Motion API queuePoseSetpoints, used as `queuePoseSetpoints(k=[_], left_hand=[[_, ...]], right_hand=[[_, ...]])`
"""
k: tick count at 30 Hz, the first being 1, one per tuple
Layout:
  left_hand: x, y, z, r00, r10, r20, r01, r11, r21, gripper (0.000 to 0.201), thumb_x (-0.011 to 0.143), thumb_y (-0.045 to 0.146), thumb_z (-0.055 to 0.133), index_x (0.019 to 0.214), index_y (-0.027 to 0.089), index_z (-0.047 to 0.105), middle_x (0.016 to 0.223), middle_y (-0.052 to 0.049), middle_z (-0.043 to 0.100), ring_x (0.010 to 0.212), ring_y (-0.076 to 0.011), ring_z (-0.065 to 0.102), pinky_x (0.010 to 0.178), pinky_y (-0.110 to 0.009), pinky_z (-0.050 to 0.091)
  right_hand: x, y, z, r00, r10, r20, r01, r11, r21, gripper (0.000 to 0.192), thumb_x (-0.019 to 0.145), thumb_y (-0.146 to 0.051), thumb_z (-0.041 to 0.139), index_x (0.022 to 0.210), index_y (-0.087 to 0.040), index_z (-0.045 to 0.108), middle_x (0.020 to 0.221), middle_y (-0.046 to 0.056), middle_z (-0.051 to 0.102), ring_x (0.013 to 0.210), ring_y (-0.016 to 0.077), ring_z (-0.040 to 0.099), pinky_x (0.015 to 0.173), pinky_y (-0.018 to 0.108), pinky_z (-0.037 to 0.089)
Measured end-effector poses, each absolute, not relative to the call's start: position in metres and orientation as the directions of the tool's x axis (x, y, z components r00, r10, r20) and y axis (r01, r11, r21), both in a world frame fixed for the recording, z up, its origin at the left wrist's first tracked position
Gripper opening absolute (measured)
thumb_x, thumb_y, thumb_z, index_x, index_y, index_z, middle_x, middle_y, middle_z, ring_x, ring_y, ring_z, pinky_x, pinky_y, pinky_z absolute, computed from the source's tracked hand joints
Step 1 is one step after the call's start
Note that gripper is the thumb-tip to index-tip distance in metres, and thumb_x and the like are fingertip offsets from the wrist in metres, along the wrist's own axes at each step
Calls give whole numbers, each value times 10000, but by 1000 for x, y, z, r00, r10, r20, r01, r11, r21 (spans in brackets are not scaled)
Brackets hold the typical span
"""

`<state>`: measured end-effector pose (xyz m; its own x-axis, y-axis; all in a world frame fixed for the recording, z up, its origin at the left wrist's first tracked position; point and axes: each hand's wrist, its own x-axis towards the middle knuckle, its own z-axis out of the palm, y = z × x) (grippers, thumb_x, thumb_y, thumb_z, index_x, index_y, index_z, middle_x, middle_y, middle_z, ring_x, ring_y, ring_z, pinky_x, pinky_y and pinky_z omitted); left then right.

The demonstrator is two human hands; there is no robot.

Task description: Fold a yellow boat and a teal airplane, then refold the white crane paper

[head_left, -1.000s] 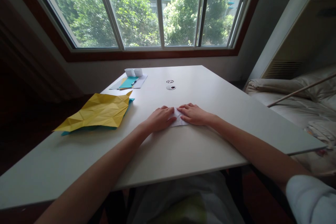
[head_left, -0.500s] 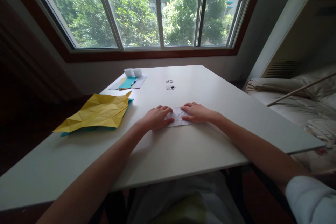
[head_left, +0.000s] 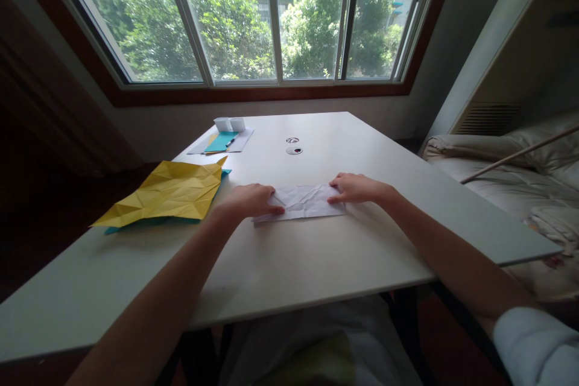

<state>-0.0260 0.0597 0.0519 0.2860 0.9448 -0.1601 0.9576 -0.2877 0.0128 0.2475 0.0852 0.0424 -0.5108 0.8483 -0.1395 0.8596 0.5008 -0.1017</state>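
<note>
A creased white paper (head_left: 304, 202) lies flat on the white table (head_left: 316, 259) in front of me. My left hand (head_left: 248, 201) holds its left end, fingers curled over the edge. At the paper's right end, my right hand (head_left: 356, 188) holds it with the fingertips down on it. The paper stretches out as a wide strip between the two hands.
A crumpled yellow sheet (head_left: 168, 193) lies over a teal sheet at the table's left edge. Further back are a teal card (head_left: 221, 142) on white paper, two small white cups (head_left: 230, 124) and two small round items (head_left: 294, 146). A bed with pale bedding (head_left: 511, 175) stands to the right.
My hands have moved apart, the left one leftward and the right one rightward. The white paper between them has opened from a small folded piece into a wide strip.
</note>
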Motion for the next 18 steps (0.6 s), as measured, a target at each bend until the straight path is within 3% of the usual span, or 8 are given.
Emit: queuePoseSetpoints(k=[6,10,14,18], left_hand=[[-32,56,61,210,953,-217,971,-230,-71,563,702,684,450,736,162,659,806,-163,653,722,-298,604,631,-382,441],[-38,61,58,174,974,-146,982,-183,-53,559,725,672,423,568,168,606,654,-130,631,679,-274,599,631,-356,437],[-44,75,47,140,986,-89,989,-135,65,587,721,694,395,535,173,589,615,-99,631,630,-224,597,594,-284,420],[-48,87,42,59,996,-72,948,-34,318,470,713,617,491,722,164,615,733,-93,655,661,-214,598,553,-269,424]], right_hand=[[246,86,39,-514,848,-126,858,511,-58,486,762,-586,496,1041,-214,640,1110,117,596,939,269,579,742,344,434],[246,85,39,-517,847,-121,856,514,-54,479,766,-580,500,1036,-210,641,1111,122,596,937,263,582,743,332,439],[247,85,39,-525,843,-111,851,524,-44,475,769,-577,500,1035,-210,641,1091,120,604,931,261,583,736,325,440],[246,85,38,-533,840,-101,846,533,-33,483,767,-582,502,1035,-206,641,1079,124,608,924,264,582,724,325,439]])
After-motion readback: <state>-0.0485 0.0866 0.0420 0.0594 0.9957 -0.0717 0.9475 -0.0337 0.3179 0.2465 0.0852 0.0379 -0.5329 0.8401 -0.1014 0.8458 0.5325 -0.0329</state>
